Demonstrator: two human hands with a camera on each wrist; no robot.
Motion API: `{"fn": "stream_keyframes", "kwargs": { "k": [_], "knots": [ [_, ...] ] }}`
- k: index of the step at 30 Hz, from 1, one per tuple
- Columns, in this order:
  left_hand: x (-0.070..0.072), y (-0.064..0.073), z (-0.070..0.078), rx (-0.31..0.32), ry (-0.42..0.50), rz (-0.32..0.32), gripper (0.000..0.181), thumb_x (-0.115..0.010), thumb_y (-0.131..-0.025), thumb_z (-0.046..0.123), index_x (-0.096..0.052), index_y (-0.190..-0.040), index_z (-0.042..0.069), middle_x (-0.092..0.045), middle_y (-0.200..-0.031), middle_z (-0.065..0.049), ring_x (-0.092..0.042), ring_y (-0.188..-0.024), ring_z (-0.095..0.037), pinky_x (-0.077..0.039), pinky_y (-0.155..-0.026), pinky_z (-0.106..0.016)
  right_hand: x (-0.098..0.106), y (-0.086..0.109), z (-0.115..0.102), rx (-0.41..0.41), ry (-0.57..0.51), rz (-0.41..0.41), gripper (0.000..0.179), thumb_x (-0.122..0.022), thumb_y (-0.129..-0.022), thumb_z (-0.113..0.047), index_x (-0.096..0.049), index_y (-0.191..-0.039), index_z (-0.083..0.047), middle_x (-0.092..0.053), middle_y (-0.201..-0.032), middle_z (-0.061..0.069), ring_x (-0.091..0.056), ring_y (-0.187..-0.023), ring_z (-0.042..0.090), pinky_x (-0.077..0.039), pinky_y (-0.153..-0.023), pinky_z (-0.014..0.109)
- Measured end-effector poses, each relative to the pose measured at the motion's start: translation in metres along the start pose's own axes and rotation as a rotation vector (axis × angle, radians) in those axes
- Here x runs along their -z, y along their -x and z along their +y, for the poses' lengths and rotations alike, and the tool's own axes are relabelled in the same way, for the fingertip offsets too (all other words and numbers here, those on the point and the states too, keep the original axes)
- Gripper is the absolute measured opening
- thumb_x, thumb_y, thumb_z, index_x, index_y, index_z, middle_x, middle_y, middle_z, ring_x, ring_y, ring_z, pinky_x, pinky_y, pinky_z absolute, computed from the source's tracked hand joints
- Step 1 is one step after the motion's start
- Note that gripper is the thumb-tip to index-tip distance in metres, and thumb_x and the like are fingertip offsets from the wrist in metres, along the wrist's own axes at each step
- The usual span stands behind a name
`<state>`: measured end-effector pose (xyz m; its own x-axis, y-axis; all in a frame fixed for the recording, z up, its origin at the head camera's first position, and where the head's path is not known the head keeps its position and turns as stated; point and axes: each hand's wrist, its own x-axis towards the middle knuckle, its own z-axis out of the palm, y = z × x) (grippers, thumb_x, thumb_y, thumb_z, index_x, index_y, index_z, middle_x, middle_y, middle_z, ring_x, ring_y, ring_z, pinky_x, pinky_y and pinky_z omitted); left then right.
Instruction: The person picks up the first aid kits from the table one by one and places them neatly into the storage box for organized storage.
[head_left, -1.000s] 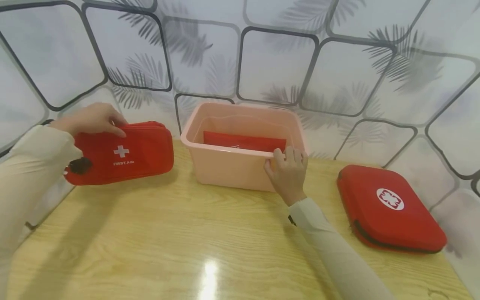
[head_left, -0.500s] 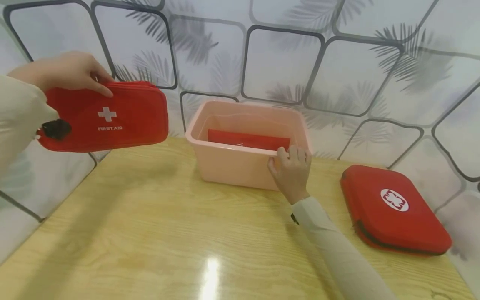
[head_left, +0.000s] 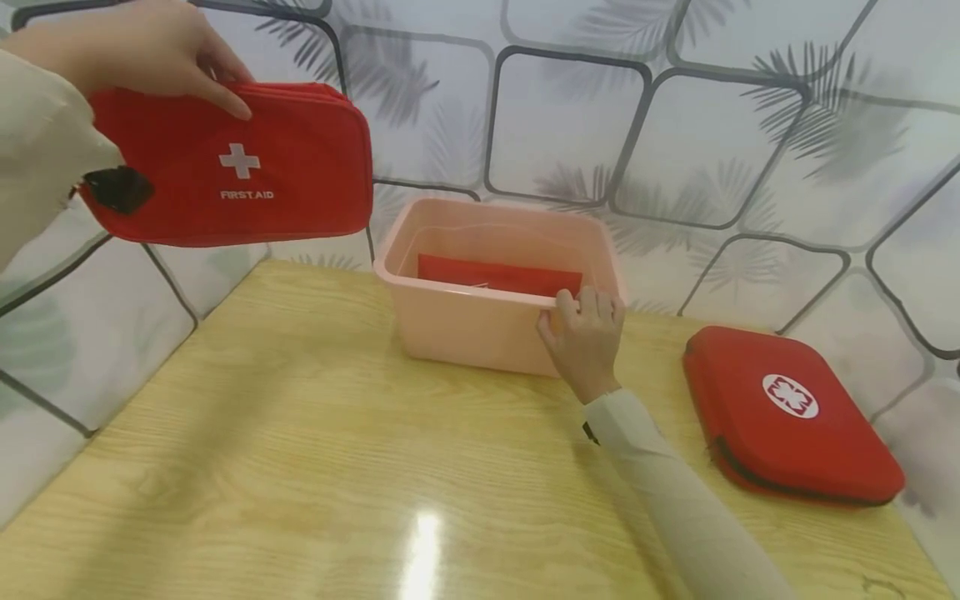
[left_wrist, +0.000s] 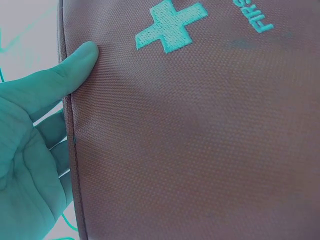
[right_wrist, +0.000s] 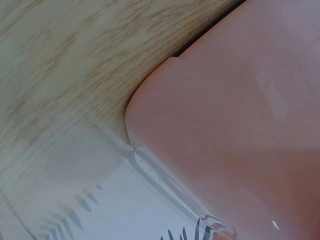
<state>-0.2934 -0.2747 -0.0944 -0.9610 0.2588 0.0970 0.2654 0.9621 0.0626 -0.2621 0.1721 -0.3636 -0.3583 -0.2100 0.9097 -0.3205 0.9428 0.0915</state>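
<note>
My left hand (head_left: pixel 161 54) grips the top edge of a red first aid pouch (head_left: pixel 300 167), held up in the air left of the bin. In the left wrist view the thumb lies on the front of the pouch (left_wrist: pixel 190 140), beside its white cross, with the fingers behind. My right hand (head_left: pixel 585 337) holds the front rim of a pink plastic bin (head_left: pixel 465 325) near its right corner, fingers over the edge. Inside the bin is a flat red item (head_left: pixel 487 275), its lower part hidden by the front wall. Only the bin's side (right_wrist: pixel 225 115) shows in the right wrist view.
A red hard-shell case (head_left: pixel 795 412) with a white round emblem lies at the right of the wooden table (head_left: pixel 322 467). The patterned wall (head_left: pixel 562 125) stands close behind the bin and along both sides.
My left hand has raised the first aid pouch from just above the table to well above it, lately shifting slightly right. The right hand stays on the bin's rim.
</note>
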Motion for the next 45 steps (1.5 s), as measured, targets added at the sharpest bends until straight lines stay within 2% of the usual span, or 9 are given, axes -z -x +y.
{"fn": "stream_keyframes", "kwargs": {
  "k": [8,13,19,25,34,41,45],
  "knots": [
    [0.007,-0.012,0.045,-0.039,0.064,0.035,0.064,-0.063,-0.084,0.041,-0.048,-0.136,0.006,-0.061,-0.113,-0.027,-0.069,-0.072,-0.031,-0.054,-0.063,-0.049,0.000,-0.001,-0.001,-0.006,-0.006,0.004,0.019,-0.056,-0.083,-0.023,-0.053,-0.078,-0.004,-0.050,-0.073,0.015,-0.050,-0.074,0.034,-0.037,-0.078,0.046],
    [0.007,-0.018,0.080,-0.081,0.093,0.059,0.061,-0.063,-0.085,0.040,-0.049,-0.135,0.007,-0.060,-0.116,-0.023,-0.067,-0.088,-0.040,-0.052,-0.072,-0.050,0.000,-0.001,0.000,-0.007,0.003,-0.004,0.019,-0.056,-0.084,-0.024,-0.053,-0.078,-0.005,-0.051,-0.074,0.015,-0.050,-0.075,0.033,-0.037,-0.077,0.046],
    [0.004,-0.034,0.114,-0.121,0.144,0.062,0.058,-0.063,-0.085,0.038,-0.052,-0.134,0.010,-0.060,-0.118,-0.019,-0.064,-0.097,-0.040,-0.051,-0.080,-0.050,0.001,-0.001,-0.001,-0.007,-0.002,0.000,0.020,-0.057,-0.084,-0.023,-0.053,-0.078,-0.005,-0.050,-0.073,0.014,-0.050,-0.075,0.033,-0.037,-0.078,0.046],
    [-0.005,-0.051,0.143,-0.176,0.139,0.064,0.053,-0.062,-0.087,0.034,-0.053,-0.133,0.010,-0.061,-0.117,-0.016,-0.064,-0.098,-0.035,-0.051,-0.088,-0.048,0.001,0.001,0.000,-0.003,0.003,-0.004,0.020,-0.058,-0.083,-0.023,-0.054,-0.078,-0.005,-0.051,-0.074,0.014,-0.049,-0.075,0.033,-0.037,-0.079,0.046],
    [-0.023,-0.070,0.185,-0.268,0.139,0.024,0.043,-0.062,-0.088,0.030,-0.059,-0.128,0.014,-0.066,-0.113,-0.010,-0.066,-0.096,-0.025,-0.053,-0.089,-0.036,0.001,0.001,-0.001,0.002,0.014,0.018,0.019,-0.058,-0.082,-0.024,-0.054,-0.077,-0.006,-0.053,-0.076,0.015,-0.050,-0.075,0.034,-0.036,-0.078,0.046],
    [-0.041,-0.085,0.209,-0.300,0.188,-0.033,0.038,-0.064,-0.088,0.026,-0.062,-0.125,0.015,-0.066,-0.111,-0.006,-0.064,-0.094,-0.020,-0.052,-0.088,-0.030,0.001,0.002,-0.002,0.005,-0.001,0.022,0.018,-0.057,-0.083,-0.023,-0.054,-0.078,-0.006,-0.053,-0.076,0.015,-0.050,-0.076,0.034,-0.036,-0.078,0.046],
    [-0.049,-0.093,0.220,-0.319,0.172,-0.046,0.038,-0.064,-0.088,0.025,-0.062,-0.125,0.016,-0.067,-0.111,-0.005,-0.063,-0.094,-0.019,-0.052,-0.087,-0.028,0.001,0.002,-0.001,0.000,0.001,0.017,0.018,-0.055,-0.084,-0.023,-0.054,-0.079,-0.006,-0.053,-0.077,0.015,-0.050,-0.076,0.033,-0.037,-0.078,0.047]
  ]
}}
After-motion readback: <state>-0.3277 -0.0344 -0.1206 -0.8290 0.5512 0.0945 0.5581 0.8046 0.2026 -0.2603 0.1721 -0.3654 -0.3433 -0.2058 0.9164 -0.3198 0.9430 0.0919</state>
